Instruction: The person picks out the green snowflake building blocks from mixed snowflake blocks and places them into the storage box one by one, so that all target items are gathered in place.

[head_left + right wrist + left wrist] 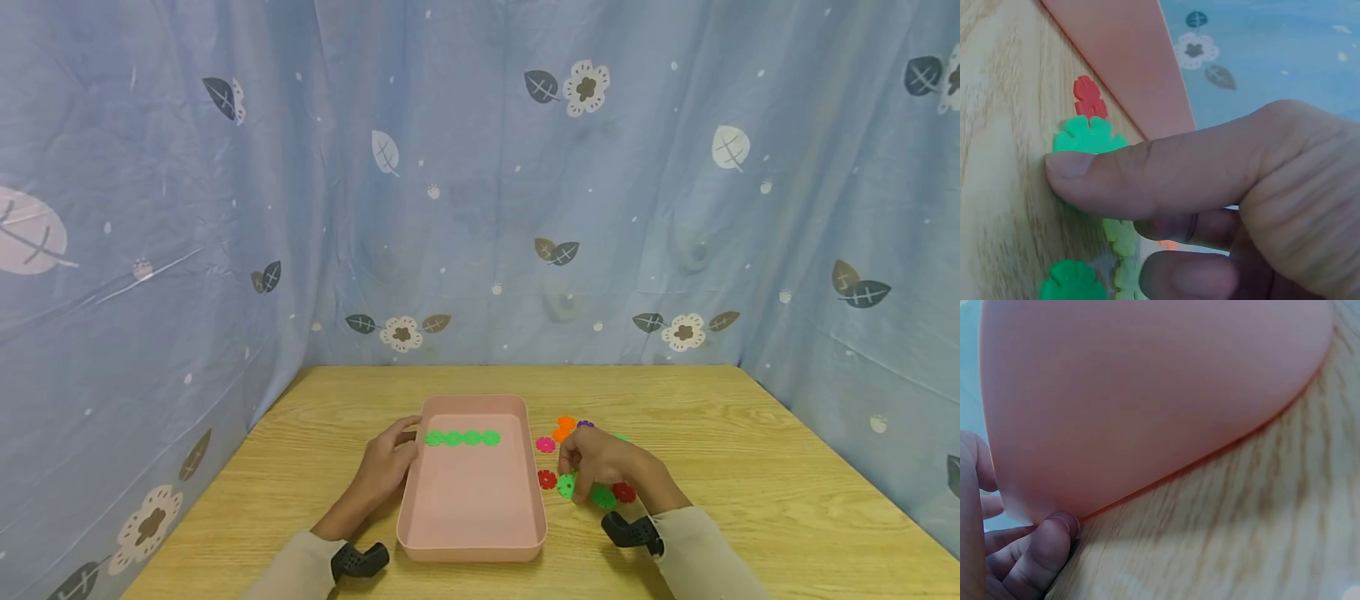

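Note:
A shallow pink tray (472, 508) lies on the table in front of me. Several green snowflake discs (471, 438) form a row across its far part. My left hand (386, 462) holds the tray's left side, thumb and fingertips at the wall and corner in the left wrist view. To the right of the tray, my right hand (603, 458) pinches a bright green snowflake disc (566, 486), low over the table. In the right wrist view the thumb covers part of this disc (1088, 134); the other fingers are curled behind it.
Around the right hand lie loose discs: red (547, 479), pink (545, 445), orange (566, 423), purple (585, 425), darker green (603, 497) and another red one (624, 492). The hand partly hides some. A patterned blue curtain (480, 208) surrounds the wooden table (720, 467).

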{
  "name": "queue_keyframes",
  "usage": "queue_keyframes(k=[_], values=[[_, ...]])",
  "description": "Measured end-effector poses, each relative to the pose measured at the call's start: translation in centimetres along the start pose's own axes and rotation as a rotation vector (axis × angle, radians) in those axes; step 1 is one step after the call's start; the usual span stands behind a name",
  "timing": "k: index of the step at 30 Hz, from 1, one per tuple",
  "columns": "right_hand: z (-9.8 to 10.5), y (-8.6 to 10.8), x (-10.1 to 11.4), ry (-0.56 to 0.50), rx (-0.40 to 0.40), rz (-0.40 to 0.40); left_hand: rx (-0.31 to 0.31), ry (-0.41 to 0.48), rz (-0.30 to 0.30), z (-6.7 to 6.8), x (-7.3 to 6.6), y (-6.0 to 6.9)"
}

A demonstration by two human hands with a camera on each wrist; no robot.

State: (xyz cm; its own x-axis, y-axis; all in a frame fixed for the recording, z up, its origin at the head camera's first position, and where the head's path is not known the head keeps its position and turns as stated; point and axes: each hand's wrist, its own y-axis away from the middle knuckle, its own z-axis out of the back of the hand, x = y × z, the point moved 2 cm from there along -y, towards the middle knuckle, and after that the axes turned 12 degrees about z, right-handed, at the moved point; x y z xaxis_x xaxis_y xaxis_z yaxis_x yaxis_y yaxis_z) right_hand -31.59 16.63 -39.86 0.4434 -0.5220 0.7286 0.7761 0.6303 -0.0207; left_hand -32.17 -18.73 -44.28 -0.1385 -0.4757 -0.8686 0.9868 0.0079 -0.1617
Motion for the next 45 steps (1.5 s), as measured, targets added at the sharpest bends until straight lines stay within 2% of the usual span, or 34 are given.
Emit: queue_keyframes(k=[7, 13, 22, 25, 30, 35, 40, 45], values=[[0.3, -0.1, 0.1, -0.013, 0.01, 0.022, 0.0, 0.011, 0.003, 0.2, 0.1, -0.1], [0.6, -0.1, 0.5, -0.035, 0.02, 0.09, 0.003, 0.019, 0.005, 0.3, 0.2, -0.2], [1.2, -0.1, 0.4, -0.089, -0.063, 0.153, 0.033, 0.022, -0.006, -0.2, 0.4, -0.1], [1.3, -0.7, 0.4, -0.108, -0.116, 0.18, 0.022, 0.014, -0.006, -0.1, 0.3, -0.1], [1.9, -2.3, 0.6, -0.073, -0.213, 0.235, 0.01, 0.017, 0.012, 0.1, 0.2, -0.1], [2.1, -3.5, 0.7, -0.01, -0.282, 0.232, -0.003, 0.014, 0.006, 0.1, 0.2, -0.2], [2.1, -4.7, 0.9, 0.02, -0.314, 0.248, -0.012, 0.005, -0.003, 0.1, 0.3, -0.4], [1.6, -6.0, 1.0, 0.009, -0.292, 0.277, -0.01, 0.004, 0.002, 0.0, 0.4, -0.3]])
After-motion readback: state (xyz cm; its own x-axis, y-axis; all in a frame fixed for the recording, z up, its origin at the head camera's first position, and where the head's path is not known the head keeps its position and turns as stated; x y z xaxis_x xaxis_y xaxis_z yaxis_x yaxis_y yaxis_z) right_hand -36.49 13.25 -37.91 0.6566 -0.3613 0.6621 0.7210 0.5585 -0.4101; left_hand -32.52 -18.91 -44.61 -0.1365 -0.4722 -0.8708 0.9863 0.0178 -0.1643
